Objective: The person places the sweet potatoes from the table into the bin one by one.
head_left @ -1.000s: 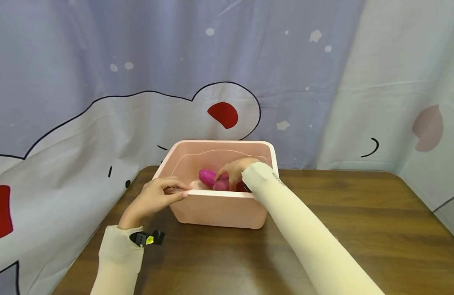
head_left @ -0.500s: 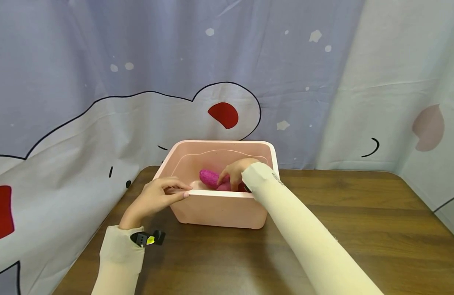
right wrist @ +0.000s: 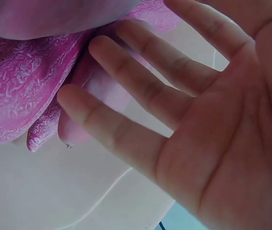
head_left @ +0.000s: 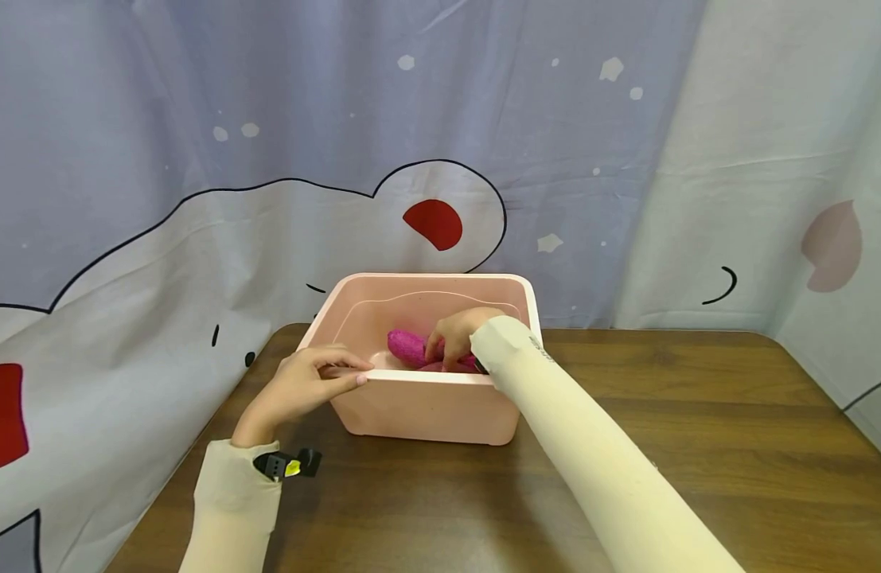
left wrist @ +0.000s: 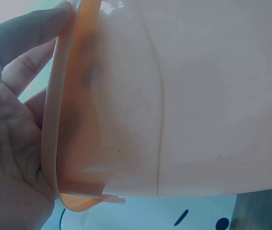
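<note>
A pink plastic bin (head_left: 426, 414) stands on the table, its mouth upward. My left hand (head_left: 304, 386) grips the near rim at its left end; the left wrist view shows fingers curled about that rim (left wrist: 53, 115). Inside the bin is my right hand (head_left: 456, 338), among sweet-potato-shaped things. A wrinkled magenta one (head_left: 406, 348) lies left of its fingers. From the right wrist, the fingers (right wrist: 126, 129) look nearly straight and spread, tips against the heap. Wrinkled magenta pieces (right wrist: 16, 86) and a smooth mauve piece (right wrist: 64, 17) lie there, partly overlapping. The near wall hides part of the heap.
The bin rests on a brown wooden table (head_left: 684, 430), whose surface extends right and toward the front. Close behind hangs a grey-blue and white printed curtain (head_left: 304, 95). A black strap device (head_left: 286, 464) sits on the left wrist.
The smooth pink piece below my right hand has sunk behind the near wall. My right hand has shifted slightly right, showing more of the wrinkled magenta piece. The left hand stays put.
</note>
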Demonstrator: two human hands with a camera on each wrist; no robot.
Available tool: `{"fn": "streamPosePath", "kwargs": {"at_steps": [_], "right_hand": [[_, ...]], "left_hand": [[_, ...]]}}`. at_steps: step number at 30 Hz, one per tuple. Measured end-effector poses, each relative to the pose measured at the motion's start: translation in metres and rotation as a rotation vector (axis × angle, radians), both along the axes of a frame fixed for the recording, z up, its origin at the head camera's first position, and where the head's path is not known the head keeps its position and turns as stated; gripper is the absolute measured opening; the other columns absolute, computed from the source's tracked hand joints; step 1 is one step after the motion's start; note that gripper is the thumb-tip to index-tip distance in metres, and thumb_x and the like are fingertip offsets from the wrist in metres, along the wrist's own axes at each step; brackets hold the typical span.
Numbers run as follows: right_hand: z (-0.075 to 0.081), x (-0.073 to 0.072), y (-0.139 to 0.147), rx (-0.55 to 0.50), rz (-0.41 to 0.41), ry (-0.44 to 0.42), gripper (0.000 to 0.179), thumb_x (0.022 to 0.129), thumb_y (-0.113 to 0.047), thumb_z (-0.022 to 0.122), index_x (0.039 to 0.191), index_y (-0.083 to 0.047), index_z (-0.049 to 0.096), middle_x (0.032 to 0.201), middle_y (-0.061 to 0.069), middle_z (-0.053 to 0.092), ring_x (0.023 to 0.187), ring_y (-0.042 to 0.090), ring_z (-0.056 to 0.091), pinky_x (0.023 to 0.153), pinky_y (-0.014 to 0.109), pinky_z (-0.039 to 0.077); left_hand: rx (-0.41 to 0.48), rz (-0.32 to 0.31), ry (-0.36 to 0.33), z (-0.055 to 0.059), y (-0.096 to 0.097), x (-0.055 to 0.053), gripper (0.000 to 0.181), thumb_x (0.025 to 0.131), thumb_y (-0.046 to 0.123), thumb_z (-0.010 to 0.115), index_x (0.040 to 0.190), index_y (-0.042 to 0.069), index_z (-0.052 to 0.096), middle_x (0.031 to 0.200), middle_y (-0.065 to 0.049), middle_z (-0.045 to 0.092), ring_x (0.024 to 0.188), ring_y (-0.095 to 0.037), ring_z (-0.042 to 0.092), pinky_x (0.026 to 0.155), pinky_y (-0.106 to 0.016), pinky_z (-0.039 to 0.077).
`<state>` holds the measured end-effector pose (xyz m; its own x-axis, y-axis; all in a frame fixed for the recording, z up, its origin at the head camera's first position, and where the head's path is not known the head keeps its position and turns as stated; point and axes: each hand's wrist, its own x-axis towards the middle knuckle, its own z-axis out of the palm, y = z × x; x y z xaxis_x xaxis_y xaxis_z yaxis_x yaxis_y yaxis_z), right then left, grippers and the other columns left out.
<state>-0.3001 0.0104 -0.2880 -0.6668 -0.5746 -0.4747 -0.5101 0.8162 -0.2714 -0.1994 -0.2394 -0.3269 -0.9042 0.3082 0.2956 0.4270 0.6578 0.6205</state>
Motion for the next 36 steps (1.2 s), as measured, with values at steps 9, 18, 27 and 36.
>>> {"fn": "streamPosePath", "kwargs": {"at_steps": [9,18,27,36], "right_hand": [[0.003,-0.003,0.002,-0.077,0.017,-0.037,0.037,0.09,-0.014,0.06,0.126,-0.012,0.063,0.105,-0.002,0.061,0.082,0.01,0.049,0.071,0.02,0.04],[0.011,-0.009,0.002,-0.141,0.059,0.055,0.031,0.089,-0.014,0.056,0.117,-0.012,0.068,0.099,-0.003,0.063,0.087,0.009,0.049,0.068,0.018,0.038],[0.019,-0.013,0.001,-0.208,0.047,0.045,0.032,0.092,-0.021,0.054,0.121,-0.017,0.066,0.103,0.0,0.064,0.075,0.006,0.05,0.067,0.02,0.042],[0.034,-0.017,-0.001,-0.179,0.084,0.155,0.04,0.099,-0.038,0.047,0.131,-0.018,0.059,0.128,-0.004,0.06,0.115,0.013,0.054,0.102,0.031,0.042]], "left_hand": [[0.01,-0.013,0.001,-0.001,-0.001,-0.001,0.016,0.084,0.027,0.075,0.099,0.024,0.075,0.095,0.008,0.072,0.087,0.0,0.063,0.077,-0.02,0.052],[-0.016,-0.007,0.001,-0.001,-0.012,-0.003,0.016,0.085,0.03,0.074,0.1,0.023,0.075,0.094,0.009,0.072,0.088,0.0,0.063,0.078,-0.019,0.051],[0.012,-0.013,-0.027,-0.004,-0.017,-0.002,0.019,0.086,0.026,0.073,0.103,0.018,0.075,0.096,0.002,0.072,0.087,0.001,0.061,0.078,-0.019,0.051],[0.03,-0.044,-0.042,-0.005,-0.015,-0.004,0.019,0.087,0.024,0.072,0.103,0.015,0.074,0.096,0.001,0.072,0.087,0.0,0.061,0.078,-0.018,0.051]]}}
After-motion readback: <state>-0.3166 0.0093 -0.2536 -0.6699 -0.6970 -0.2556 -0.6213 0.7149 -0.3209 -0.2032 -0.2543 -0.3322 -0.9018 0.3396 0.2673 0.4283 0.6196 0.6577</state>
